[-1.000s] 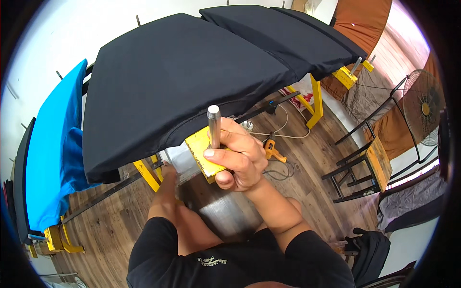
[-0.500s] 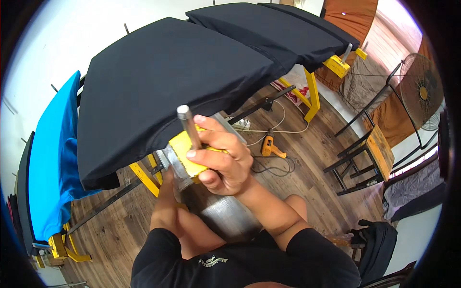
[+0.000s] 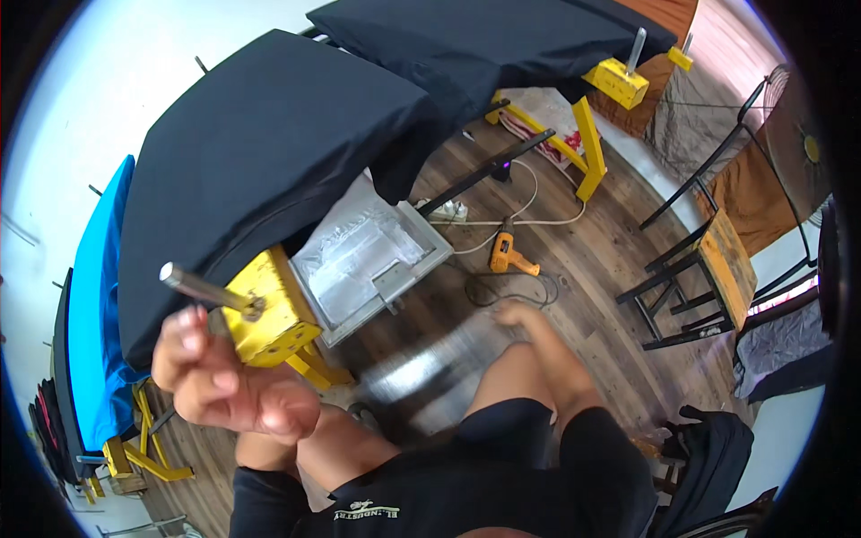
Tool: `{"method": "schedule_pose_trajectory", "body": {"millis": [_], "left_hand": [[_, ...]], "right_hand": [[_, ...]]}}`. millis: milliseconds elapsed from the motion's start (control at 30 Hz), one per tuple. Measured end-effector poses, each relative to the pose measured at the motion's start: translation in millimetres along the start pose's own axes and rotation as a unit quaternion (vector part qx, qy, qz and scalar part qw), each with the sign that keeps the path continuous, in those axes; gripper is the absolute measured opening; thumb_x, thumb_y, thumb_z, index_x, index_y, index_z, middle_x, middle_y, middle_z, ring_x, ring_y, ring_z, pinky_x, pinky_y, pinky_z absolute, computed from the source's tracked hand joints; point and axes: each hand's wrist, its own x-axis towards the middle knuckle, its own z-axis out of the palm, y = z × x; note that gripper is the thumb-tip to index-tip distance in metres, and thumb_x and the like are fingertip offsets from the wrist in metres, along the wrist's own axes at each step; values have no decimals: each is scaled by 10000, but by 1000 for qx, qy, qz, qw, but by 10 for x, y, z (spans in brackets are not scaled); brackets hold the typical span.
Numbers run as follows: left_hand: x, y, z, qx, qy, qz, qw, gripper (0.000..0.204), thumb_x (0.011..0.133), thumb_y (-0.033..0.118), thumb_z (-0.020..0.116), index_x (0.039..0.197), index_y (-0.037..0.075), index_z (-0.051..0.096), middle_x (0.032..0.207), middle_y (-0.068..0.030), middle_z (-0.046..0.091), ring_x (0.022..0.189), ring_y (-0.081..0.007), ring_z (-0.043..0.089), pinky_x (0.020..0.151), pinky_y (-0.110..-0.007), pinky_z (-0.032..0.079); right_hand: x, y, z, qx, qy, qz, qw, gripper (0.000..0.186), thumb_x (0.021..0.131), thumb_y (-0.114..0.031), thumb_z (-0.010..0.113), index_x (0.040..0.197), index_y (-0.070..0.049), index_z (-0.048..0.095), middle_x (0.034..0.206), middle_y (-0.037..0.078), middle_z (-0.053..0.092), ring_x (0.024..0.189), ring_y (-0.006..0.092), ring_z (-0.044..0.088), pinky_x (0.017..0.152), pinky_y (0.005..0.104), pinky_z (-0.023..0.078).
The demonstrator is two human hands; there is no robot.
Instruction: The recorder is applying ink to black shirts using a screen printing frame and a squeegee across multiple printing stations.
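Observation:
My left hand (image 3: 235,381), slightly blurred, is raised beside a yellow metal block (image 3: 273,309) at the end of a board covered in black cloth (image 3: 269,134). Its fingers are loosely curled and apart, with nothing visible in them. From the block a metal rod (image 3: 202,287) sticks up, just above my fingertips. My right hand (image 3: 516,314) is low beside my right knee, at the edge of a shiny silver surface (image 3: 430,368) smeared by motion. Its fingers are too blurred to read. Beyond that lies a grey-framed rectangular screen (image 3: 363,264) with whitish smears, partly under the cloth.
An orange corded heat gun (image 3: 511,255) lies on the wooden floor near a white power strip (image 3: 446,212) and cables. Another black-covered board (image 3: 484,45) is at the far side, a blue one (image 3: 103,314) at left. A wooden-seated chair (image 3: 722,269) stands at right.
My right hand has left the yellow block and rod and moved down to the right. My left hand has come up from below to the block's left side. The framed screen now shows.

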Motion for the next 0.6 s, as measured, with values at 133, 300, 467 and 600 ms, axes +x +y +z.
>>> {"method": "schedule_pose_trajectory", "body": {"millis": [133, 300, 467, 600], "left_hand": [[68, 64, -78, 310, -223, 27, 924, 414, 1114, 418, 339, 1031, 82, 566, 1100, -130, 647, 1310, -310, 447, 1102, -523, 467], [127, 168, -144, 301, -207, -11, 931, 425, 1108, 424, 328, 1052, 86, 579, 1483, -178, 514, 1454, -430, 389, 1199, -610, 317], [54, 318, -385, 399, -291, -39, 869, 322, 1131, 287, 312, 1150, 62, 542, 1251, -158, 601, 1289, -425, 550, 1155, -555, 386], [60, 196, -358, 341, -288, -12, 895, 283, 1115, 205, 317, 1073, 29, 535, 1134, -125, 590, 1142, -341, 551, 1121, -559, 377]], "right_hand": [[316, 1306, 287, 194, 44, 185, 962, 493, 917, -437, 626, 1123, 3, 712, 1192, 260, 685, 1131, 393, 664, 946, 466, 531], [597, 1791, 145, 71, 146, 228, 960, 547, 883, -348, 696, 1287, 7, 592, 1293, 261, 629, 1193, 403, 619, 1020, 453, 503], [1110, 1535, -32, 122, 191, 192, 955, 828, 831, -258, 737, 1486, 56, 338, 1410, 287, 522, 1291, 417, 544, 1073, 459, 466], [1582, 1818, 169, 3, 228, 279, 933, 797, 864, -279, 730, 1493, -11, 321, 1458, 239, 483, 1313, 388, 537, 1071, 462, 479]]}}
